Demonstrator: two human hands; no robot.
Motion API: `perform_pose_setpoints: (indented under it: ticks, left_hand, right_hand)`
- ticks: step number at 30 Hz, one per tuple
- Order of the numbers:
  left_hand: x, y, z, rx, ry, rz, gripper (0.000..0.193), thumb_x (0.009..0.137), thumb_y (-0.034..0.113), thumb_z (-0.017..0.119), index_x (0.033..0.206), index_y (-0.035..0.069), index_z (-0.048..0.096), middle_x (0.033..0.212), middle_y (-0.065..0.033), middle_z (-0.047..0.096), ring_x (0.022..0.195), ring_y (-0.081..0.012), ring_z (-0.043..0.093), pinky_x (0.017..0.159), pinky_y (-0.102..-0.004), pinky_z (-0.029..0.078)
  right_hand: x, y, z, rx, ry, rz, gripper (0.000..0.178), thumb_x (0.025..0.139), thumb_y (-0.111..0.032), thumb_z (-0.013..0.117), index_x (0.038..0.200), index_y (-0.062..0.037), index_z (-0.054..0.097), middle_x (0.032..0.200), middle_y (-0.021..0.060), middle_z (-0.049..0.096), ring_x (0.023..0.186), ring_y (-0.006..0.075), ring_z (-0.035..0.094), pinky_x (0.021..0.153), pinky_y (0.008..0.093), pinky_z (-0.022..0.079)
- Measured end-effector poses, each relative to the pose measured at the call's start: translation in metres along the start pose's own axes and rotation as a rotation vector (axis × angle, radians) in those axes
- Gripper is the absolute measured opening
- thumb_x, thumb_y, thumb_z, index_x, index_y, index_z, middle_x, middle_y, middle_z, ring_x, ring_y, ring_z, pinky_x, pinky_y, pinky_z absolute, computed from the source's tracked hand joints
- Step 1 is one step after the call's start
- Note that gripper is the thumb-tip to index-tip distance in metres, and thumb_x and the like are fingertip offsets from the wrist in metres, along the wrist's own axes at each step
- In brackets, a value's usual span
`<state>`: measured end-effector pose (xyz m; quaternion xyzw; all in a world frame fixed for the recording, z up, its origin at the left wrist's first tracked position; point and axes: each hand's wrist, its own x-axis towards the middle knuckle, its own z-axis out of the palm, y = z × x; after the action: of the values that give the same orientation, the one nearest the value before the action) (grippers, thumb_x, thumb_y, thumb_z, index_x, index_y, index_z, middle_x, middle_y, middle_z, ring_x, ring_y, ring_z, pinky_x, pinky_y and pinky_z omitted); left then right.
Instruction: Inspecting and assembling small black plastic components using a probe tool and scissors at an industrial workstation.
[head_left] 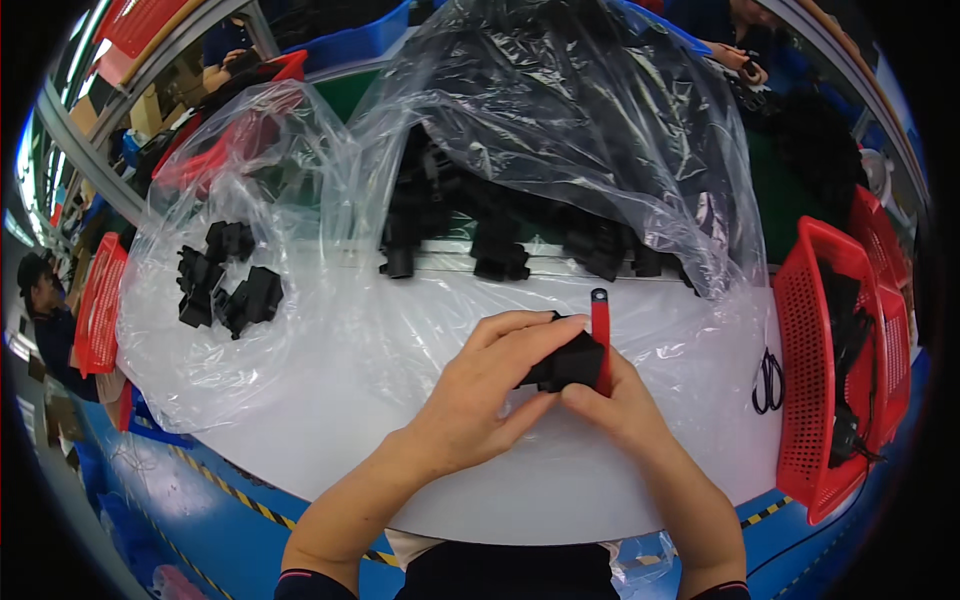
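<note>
Above the white table, near its front middle, I hold a boxy black plastic part (578, 362). My left hand (488, 385) is closed around its left side, with the fingers over the top and the thumb beneath. On the other side my right hand (617, 402) is closed on a slim red-handled tool (601, 335), its thumb against the part's lower edge. The tool stands upright along the part's right side, its black end with a hole pointing away from me. My right fingers hide its lower end.
A clear plastic bag (570, 130) partly covers many black parts (500, 250) at the back. Another clear bag (160, 340) lies on the left, with several black parts (255, 298). Black scissors (768, 383) lie beside a red basket (803, 400) on the right. Other people sit beyond the table.
</note>
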<state>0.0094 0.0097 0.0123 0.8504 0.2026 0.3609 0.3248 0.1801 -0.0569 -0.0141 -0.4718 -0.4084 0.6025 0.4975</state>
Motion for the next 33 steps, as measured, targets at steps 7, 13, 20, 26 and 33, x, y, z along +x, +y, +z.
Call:
perform_pose_setpoints:
  ticks: [7,13,20,26,33]
  left_hand:
    - [-0.011,-0.004,-0.007,-0.293,0.126,-0.196,0.048,0.065,0.011,0.078,0.106,-0.002,0.057,0.102,-0.0133,0.055,0.098,-0.0219,0.055,0.083,-0.0309,0.046]
    - [-0.017,-0.011,0.001,-0.324,0.160,-0.256,0.035,0.065,0.006,0.075,0.097,0.003,0.062,0.098,-0.0100,0.061,0.089,-0.0197,0.058,0.078,-0.0294,0.046]
    - [-0.017,-0.011,-0.004,-0.190,0.157,-0.206,0.025,0.063,0.006,0.075,0.086,0.007,0.068,0.086,-0.0052,0.065,0.082,-0.0194,0.058,0.073,-0.0289,0.046]
    - [-0.014,-0.009,-0.006,-0.192,0.161,-0.167,0.024,0.061,0.005,0.075,0.084,0.008,0.069,0.084,-0.0049,0.065,0.077,-0.0181,0.058,0.066,-0.0266,0.047]
    - [-0.015,-0.009,-0.007,-0.194,0.176,-0.149,0.023,0.062,0.004,0.075,0.083,0.006,0.070,0.082,-0.0053,0.065,0.076,-0.0173,0.059,0.065,-0.0255,0.047]
  right_hand:
    - [-0.006,-0.009,-0.006,0.029,0.015,-0.124,0.058,0.075,-0.006,0.070,0.125,-0.0039,0.041,0.105,0.0027,0.052,0.092,0.0075,0.050,0.076,0.0211,0.043]
    - [-0.006,0.002,-0.005,-0.005,0.018,-0.178,0.064,0.069,-0.008,0.074,0.127,-0.0088,0.044,0.102,0.0014,0.049,0.079,0.0051,0.046,0.065,0.0178,0.039]
    - [-0.002,0.007,-0.016,-0.323,0.024,-0.240,0.068,0.059,-0.022,0.081,0.121,-0.0105,0.054,0.090,0.0003,0.047,0.077,0.0106,0.042,0.062,0.0213,0.034]
    - [-0.002,0.016,-0.018,-0.299,0.016,-0.264,0.069,0.057,-0.021,0.082,0.120,-0.0106,0.055,0.086,-0.0006,0.046,0.074,0.0101,0.041,0.060,0.0212,0.033]
    - [-0.002,0.021,-0.016,-0.233,0.010,-0.261,0.070,0.057,-0.020,0.083,0.120,-0.0104,0.055,0.086,-0.0009,0.045,0.070,0.0084,0.039,0.056,0.0204,0.031]
